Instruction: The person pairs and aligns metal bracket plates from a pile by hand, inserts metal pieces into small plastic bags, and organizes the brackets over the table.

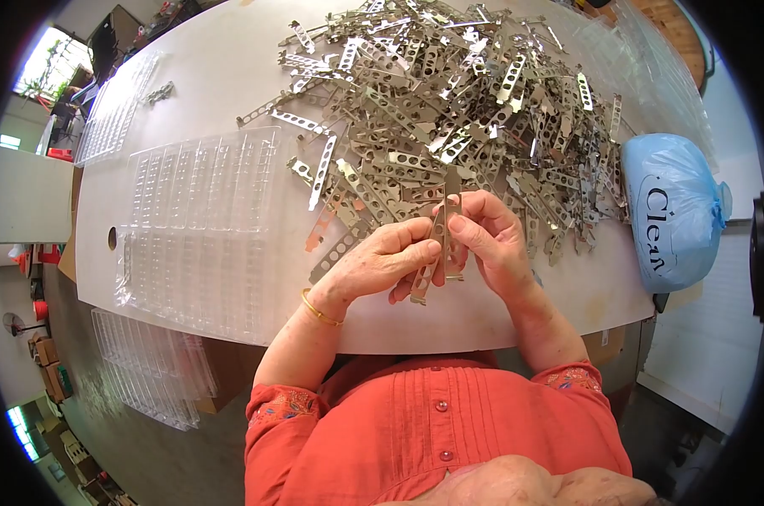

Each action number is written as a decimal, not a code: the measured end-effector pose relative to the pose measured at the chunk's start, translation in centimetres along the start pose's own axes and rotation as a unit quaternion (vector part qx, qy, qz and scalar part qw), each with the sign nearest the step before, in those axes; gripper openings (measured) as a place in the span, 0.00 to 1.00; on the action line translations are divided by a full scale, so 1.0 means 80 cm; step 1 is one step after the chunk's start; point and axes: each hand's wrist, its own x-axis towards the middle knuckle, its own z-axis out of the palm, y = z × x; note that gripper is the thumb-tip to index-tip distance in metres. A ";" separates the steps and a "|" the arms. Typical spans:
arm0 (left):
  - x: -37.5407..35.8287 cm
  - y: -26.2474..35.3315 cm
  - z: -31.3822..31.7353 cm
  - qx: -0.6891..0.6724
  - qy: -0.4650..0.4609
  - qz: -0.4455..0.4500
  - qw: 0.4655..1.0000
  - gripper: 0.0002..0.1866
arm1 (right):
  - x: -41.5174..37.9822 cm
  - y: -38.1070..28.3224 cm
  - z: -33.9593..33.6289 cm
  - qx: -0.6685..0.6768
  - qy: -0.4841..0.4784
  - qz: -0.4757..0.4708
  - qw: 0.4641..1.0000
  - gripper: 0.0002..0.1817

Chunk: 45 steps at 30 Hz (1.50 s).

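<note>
In front of my chest, both hands meet over the near part of the table, each closed on metal. My left hand (pixel 390 257) pinches a slim metal bracket (pixel 421 287) with round holes, its bent end pointing down toward me. Between the thumb and fingers of my right hand (pixel 493 240) is another perforated metal bracket (pixel 453 211), held nearly upright beside the first. The two overlap in this view, and my fingers hide their middles. Just beyond my hands spreads a large heap of similar loose brackets (pixel 415 118).
A clear plastic compartment tray (pixel 200 228) lies on the white table (pixel 382 329) at left. Another tray (pixel 116 110) is farther back, and stacked trays (pixel 154 367) sit below the table edge. A blue plastic bag (pixel 677 211) marked "Clean" stands at right, with clear plastic sheets (pixel 652 76) behind.
</note>
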 end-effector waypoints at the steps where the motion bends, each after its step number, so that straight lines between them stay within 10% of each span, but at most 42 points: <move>1: 0.000 0.000 0.000 0.000 -0.004 0.004 1.000 0.15 | 0.000 0.004 -0.002 0.006 -0.001 -0.002 1.000 0.05; 13: 0.001 -0.008 0.001 -0.199 -0.034 0.006 0.979 0.15 | 0.001 0.005 -0.008 0.113 -0.010 -0.002 0.994 0.02; 23: 0.007 -0.011 0.003 -0.080 0.119 0.070 0.987 0.08 | -0.002 0.001 -0.004 0.108 -0.007 0.033 0.994 0.04; 45: 0.005 -0.009 0.006 -0.001 0.125 0.075 0.989 0.14 | 0.000 -0.002 0.009 -0.033 -0.040 0.097 0.994 0.16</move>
